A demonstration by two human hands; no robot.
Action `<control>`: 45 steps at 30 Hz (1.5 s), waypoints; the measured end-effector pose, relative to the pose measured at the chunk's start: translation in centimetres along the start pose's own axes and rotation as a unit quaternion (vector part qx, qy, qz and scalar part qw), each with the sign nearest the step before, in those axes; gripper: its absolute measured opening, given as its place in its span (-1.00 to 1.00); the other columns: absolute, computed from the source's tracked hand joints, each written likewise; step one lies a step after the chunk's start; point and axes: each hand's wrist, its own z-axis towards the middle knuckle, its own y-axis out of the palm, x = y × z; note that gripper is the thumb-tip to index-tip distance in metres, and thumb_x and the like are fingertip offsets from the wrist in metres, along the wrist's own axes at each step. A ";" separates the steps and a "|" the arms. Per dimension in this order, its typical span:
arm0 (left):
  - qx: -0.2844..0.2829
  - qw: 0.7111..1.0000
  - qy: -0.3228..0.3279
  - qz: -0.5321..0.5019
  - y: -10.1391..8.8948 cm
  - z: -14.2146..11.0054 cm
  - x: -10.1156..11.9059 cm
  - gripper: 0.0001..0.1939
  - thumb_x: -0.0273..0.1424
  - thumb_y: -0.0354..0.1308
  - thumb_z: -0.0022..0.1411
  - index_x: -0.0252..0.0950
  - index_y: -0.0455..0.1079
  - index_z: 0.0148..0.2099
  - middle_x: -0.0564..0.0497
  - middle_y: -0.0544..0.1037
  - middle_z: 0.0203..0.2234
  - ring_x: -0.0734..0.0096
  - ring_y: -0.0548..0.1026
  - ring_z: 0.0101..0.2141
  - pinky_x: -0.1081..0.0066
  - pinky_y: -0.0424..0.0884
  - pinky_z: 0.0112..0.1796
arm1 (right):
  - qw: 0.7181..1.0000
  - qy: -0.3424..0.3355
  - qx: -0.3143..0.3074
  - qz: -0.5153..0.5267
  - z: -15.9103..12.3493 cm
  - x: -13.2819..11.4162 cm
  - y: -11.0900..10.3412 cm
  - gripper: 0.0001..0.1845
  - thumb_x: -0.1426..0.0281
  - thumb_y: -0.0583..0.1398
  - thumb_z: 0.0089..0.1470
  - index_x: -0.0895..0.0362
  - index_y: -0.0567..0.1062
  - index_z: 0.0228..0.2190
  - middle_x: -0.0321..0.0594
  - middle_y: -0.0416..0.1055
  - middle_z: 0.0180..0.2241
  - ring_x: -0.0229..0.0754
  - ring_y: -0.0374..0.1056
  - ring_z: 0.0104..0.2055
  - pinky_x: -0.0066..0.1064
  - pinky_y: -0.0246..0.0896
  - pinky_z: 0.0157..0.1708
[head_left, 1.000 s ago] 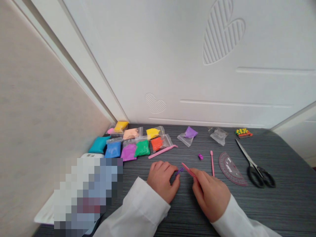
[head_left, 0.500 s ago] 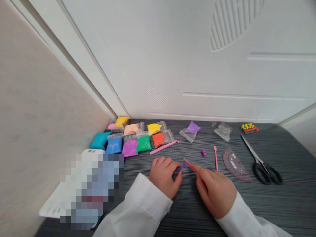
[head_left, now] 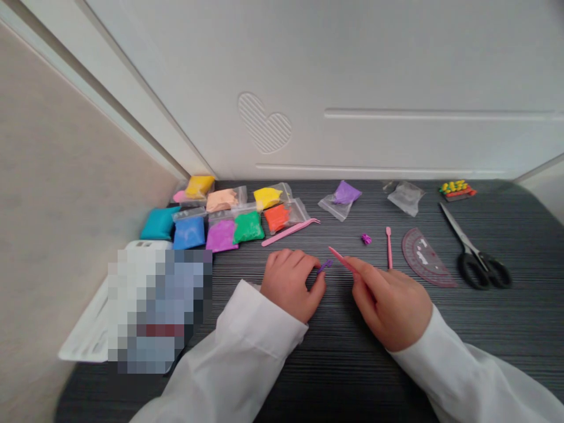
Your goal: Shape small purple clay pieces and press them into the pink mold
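Note:
My left hand (head_left: 293, 285) rests on the dark tabletop, thumb and forefinger curled around the near end of a small, thin purple clay piece (head_left: 325, 266). Part of that piece is hidden by the fingertips. My right hand (head_left: 392, 302) grips a pink clay modelling tool (head_left: 340, 258), its pointed tip close to the far end of the purple clay. Whether tip and clay touch I cannot tell. Beyond my hands lies a little magenta clay lump (head_left: 366, 239). A second pink tool (head_left: 388, 244) lies just past my right hand.
Pink tweezers (head_left: 288, 232) lie beside several bags of coloured clay, among them a green bag (head_left: 249, 226). Right of my hands are a protractor (head_left: 425, 258) and black-handled scissors (head_left: 478, 258). A purple clay bag (head_left: 346, 192), a clear bag (head_left: 405, 198) and a yellow-and-orange clay piece (head_left: 458, 190) sit farther back.
The camera view has tilted down, so the table sits higher in the picture. Both hands keep nearly the same pose and hold the same things.

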 end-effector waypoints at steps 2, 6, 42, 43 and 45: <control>0.000 1.000 -0.001 0.004 0.0 0.0 0.0 -0.83 -0.32 -0.04 0.09 -0.25 0.34 -0.35 0.03 0.42 -0.43 0.34 0.29 -0.32 0.29 0.12 -0.26 | 1.000 0.002 0.014 -0.007 0.1 -0.1 -0.1 -0.62 0.40 -0.01 0.00 0.04 0.27 -0.09 -0.35 0.43 -0.51 -0.28 0.31 -0.53 -0.43 0.04 -0.49; 0.002 1.000 -0.001 0.005 0.0 0.1 0.1 -0.82 -0.31 -0.03 0.08 -0.25 0.34 -0.34 0.03 0.41 -0.44 0.34 0.29 -0.32 0.30 0.12 -0.26 | 0.999 0.002 0.039 -0.030 0.1 -0.3 -0.3 -0.67 0.39 -0.01 -0.02 0.07 0.34 -0.17 -0.34 0.36 -0.64 -0.29 0.27 -0.60 -0.45 -0.01 -0.54; 0.005 1.000 0.009 0.022 0.3 0.2 0.1 -0.80 -0.30 -0.06 0.11 -0.23 0.35 -0.34 0.04 0.41 -0.44 0.35 0.28 -0.32 0.31 0.11 -0.28 | 0.998 -0.034 -0.050 -0.035 -0.5 -0.9 0.0 -0.66 0.37 -0.03 0.01 0.01 0.30 -0.13 -0.37 0.43 -0.49 -0.25 0.28 -0.51 -0.38 -0.07 -0.46; 0.006 1.000 0.008 0.023 0.3 0.2 0.1 -0.80 -0.29 -0.06 0.11 -0.23 0.35 -0.34 0.04 0.41 -0.44 0.35 0.28 -0.32 0.31 0.11 -0.28 | 0.997 -0.034 -0.053 -0.035 -0.5 -0.9 0.0 -0.66 0.38 -0.03 0.01 0.01 0.30 -0.13 -0.37 0.43 -0.49 -0.26 0.28 -0.51 -0.38 -0.07 -0.46; 0.009 1.000 0.008 0.023 0.3 0.2 0.1 -0.80 -0.29 -0.06 0.11 -0.23 0.35 -0.33 0.04 0.41 -0.43 0.35 0.28 -0.32 0.31 0.11 -0.28 | 0.997 -0.034 -0.054 -0.037 -0.5 -0.8 0.0 -0.66 0.38 -0.03 0.01 0.01 0.30 -0.13 -0.37 0.43 -0.49 -0.26 0.28 -0.51 -0.38 -0.08 -0.47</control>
